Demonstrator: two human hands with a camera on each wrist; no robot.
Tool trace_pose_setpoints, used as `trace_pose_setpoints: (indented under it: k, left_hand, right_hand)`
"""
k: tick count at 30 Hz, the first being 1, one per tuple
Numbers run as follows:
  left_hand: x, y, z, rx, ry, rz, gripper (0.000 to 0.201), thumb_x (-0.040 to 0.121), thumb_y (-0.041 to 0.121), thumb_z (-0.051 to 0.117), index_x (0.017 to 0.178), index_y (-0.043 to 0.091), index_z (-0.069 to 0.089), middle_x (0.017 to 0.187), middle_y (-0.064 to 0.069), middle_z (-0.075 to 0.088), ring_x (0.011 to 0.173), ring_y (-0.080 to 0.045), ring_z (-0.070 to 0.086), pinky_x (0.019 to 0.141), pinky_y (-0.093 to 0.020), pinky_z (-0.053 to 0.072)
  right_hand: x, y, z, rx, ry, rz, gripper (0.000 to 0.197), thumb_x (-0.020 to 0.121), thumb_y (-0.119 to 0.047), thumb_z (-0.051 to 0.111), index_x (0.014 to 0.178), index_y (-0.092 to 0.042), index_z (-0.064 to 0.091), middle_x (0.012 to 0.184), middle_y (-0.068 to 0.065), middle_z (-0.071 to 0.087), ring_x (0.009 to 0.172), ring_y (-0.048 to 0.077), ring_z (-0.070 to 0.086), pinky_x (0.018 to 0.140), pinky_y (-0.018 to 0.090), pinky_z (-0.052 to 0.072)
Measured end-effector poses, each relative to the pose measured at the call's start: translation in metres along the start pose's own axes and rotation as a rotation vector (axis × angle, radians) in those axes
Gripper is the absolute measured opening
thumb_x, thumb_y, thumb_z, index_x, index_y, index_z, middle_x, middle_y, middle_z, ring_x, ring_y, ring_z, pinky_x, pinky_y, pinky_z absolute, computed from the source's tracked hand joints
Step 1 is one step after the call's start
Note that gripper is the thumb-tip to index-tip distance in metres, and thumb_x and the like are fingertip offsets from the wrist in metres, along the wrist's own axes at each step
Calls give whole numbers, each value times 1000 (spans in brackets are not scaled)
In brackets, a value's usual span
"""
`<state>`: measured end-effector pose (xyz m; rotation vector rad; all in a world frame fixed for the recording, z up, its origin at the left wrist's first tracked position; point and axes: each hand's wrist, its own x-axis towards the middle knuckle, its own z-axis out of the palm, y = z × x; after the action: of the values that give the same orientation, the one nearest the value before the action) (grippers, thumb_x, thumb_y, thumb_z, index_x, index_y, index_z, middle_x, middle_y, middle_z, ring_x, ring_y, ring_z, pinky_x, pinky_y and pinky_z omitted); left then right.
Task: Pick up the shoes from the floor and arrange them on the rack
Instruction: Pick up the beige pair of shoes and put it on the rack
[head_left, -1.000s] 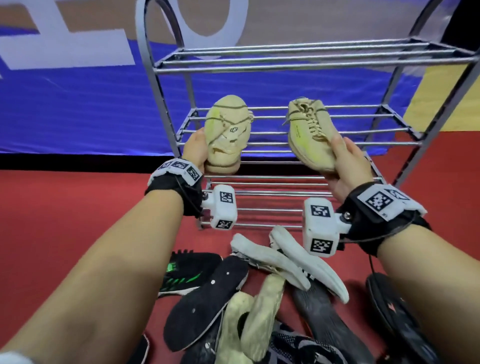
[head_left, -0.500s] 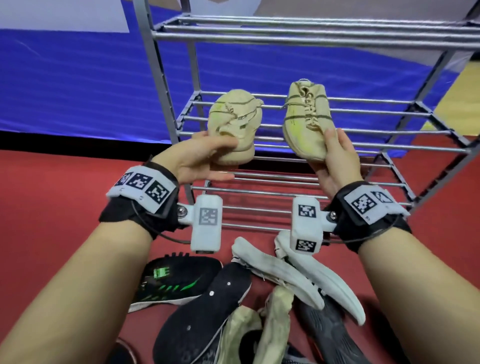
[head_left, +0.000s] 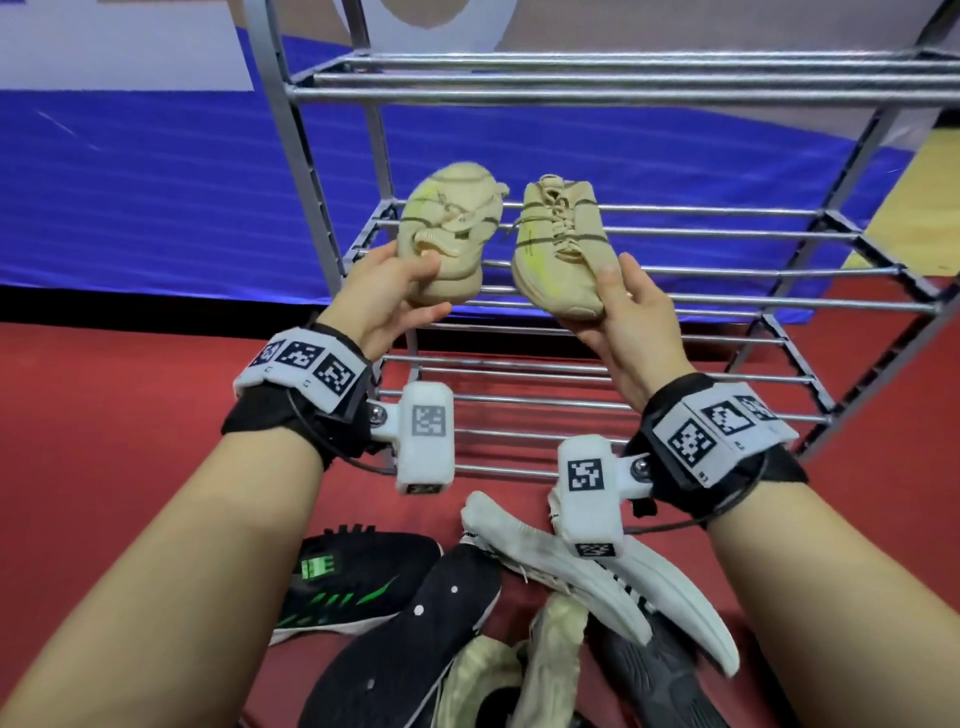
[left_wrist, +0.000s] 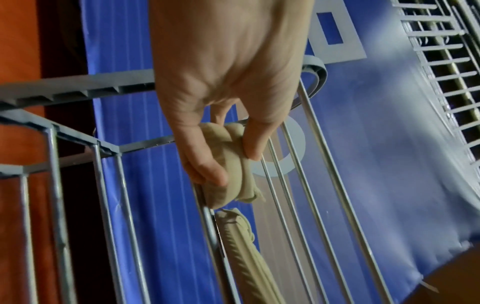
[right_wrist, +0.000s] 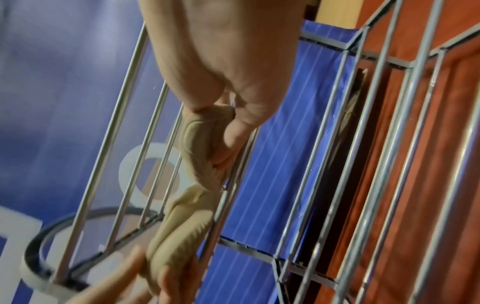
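Observation:
Two beige sneakers lie toe-first on the middle shelf of the grey metal rack (head_left: 727, 270). My left hand (head_left: 400, 296) grips the heel of the left sneaker (head_left: 449, 228), thumb on top; the left wrist view shows the same sneaker (left_wrist: 231, 164) pinched between thumb and fingers. My right hand (head_left: 618, 306) holds the heel of the right sneaker (head_left: 561, 244), seen from below as a beige heel (right_wrist: 205, 144) against the shelf bars. Both sneakers rest on the bars at the shelf's left half.
On the red floor in front of the rack lies a pile: a black sneaker with green marks (head_left: 353, 587), a black sole (head_left: 410, 644), two white shoes (head_left: 597, 566) and beige ones (head_left: 550, 654). The top shelf (head_left: 597, 78) and lower shelf (head_left: 519, 410) carry nothing. A blue banner hangs behind.
Both sneakers have been turned from tilted, partly sole-up poses to lie on the middle shelf. My left hand shifted its hold to the heel; the right hand keeps its hold.

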<state>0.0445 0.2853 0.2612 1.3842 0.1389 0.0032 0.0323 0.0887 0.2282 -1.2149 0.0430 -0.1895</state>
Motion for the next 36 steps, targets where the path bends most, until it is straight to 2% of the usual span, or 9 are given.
trace_pose_setpoints:
  k: [3,7,10,17,19,24,28,31,36]
  left_hand:
    - [5,-7,-4,75,18,24,28,95,17,53,122,10,54,94,2,64,81,-12,65,55,-20,55]
    - [8,-20,-6,103,64,90,32,96,23,52,124,7,53,103,-2,65,86,-12,65,55,-19,54]
    - [8,-28,-8,141,81,151,37,96,27,52,125,6,54,113,-6,64,93,-16,64,56,-18,52]
    - [6,-33,-5,153,123,188,34,95,27,54,120,5,54,96,-3,62,68,-9,62,49,-16,47]
    - [4,-34,-6,176,123,190,40,94,29,54,124,3,53,100,-3,62,68,-7,62,51,-17,48]
    - [-5,-47,-13,324,201,235,42,94,39,48,124,10,42,119,-3,55,74,-10,60,49,-18,47]
    - [-24,-78,-24,412,299,267,15,95,30,47,102,18,42,93,2,52,60,-12,50,54,-22,43]
    - [-41,-114,-29,537,173,152,10,95,26,46,86,22,45,73,5,47,55,-13,46,52,-23,40]
    - [-58,-168,-20,860,-256,-123,20,97,34,44,98,15,48,74,4,49,68,-16,49,52,-25,38]
  right_hand:
    - [1,9,5,-40,18,7,18,102,-18,39,118,-22,45,110,2,60,86,9,63,65,25,58]
    - [9,8,4,-63,57,53,44,102,-24,39,145,-13,35,130,8,56,99,18,64,66,31,58]
    - [10,8,0,-133,23,32,25,103,-25,36,120,-13,50,119,8,60,89,14,65,63,31,58]
    - [6,3,-11,-222,-49,79,34,103,-30,36,131,-14,44,126,7,57,98,22,66,62,30,58]
    - [5,0,-18,-288,-51,117,45,102,-36,35,143,-17,33,135,8,52,82,21,70,56,25,57]
    - [-17,7,-45,-613,-2,59,43,101,-34,35,137,-13,24,88,2,53,46,11,59,63,32,55]
    - [-43,31,-79,-901,-146,102,23,99,-31,43,110,-15,31,75,0,51,43,7,55,55,31,47]
    - [-57,52,-108,-1222,-385,343,31,97,-41,43,111,-14,42,90,8,58,74,22,61,62,32,48]
    - [-74,83,-151,-1438,-472,562,47,94,-44,49,124,-7,49,120,11,61,102,25,57,89,33,45]
